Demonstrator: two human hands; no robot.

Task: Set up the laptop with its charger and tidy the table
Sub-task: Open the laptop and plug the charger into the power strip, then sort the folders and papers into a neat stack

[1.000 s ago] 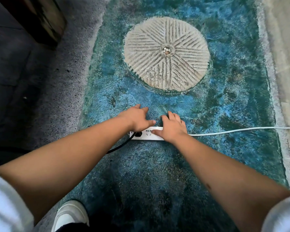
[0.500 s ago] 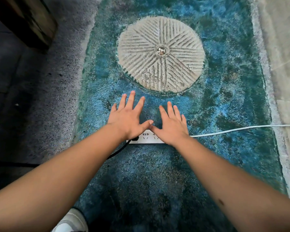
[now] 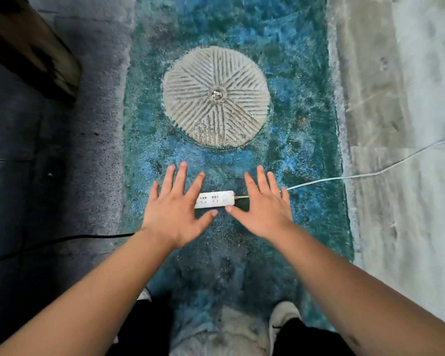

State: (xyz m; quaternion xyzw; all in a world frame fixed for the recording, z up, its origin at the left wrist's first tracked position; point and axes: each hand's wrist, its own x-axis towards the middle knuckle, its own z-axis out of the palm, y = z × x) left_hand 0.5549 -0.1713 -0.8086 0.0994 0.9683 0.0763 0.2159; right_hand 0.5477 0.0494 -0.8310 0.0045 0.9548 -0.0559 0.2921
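A white power strip [image 3: 214, 199] lies flat on the blue shaggy rug [image 3: 306, 98], a little below the middle of the view, its long side running from 9 to 3 o'clock. Two socket faces show on its top; its left end is hidden under the left hand [image 3: 176, 210]. From its right end a white cable [image 3: 344, 177] passes under the right hand [image 3: 263, 206] and runs off toward 2 o'clock, across the rug's pale border and onto the light floor [image 3: 421, 227].

Both hands are spread wide, fingers straight and apart, palms down, holding nothing. The left hand sits at the strip's 9 o'clock end, its index finger lying across that end. The right hand is at the 3 o'clock end, its thumb tip at the strip's near edge; whether it touches cannot be told.

A black cable [image 3: 62, 240] leaves from beneath the left wrist toward 9 o'clock over the dark floor. At 12 o'clock from the strip, a round pale grooved disc pattern [image 3: 216, 96] sits in the rug. White shoes [image 3: 283, 314] show at 6 o'clock.
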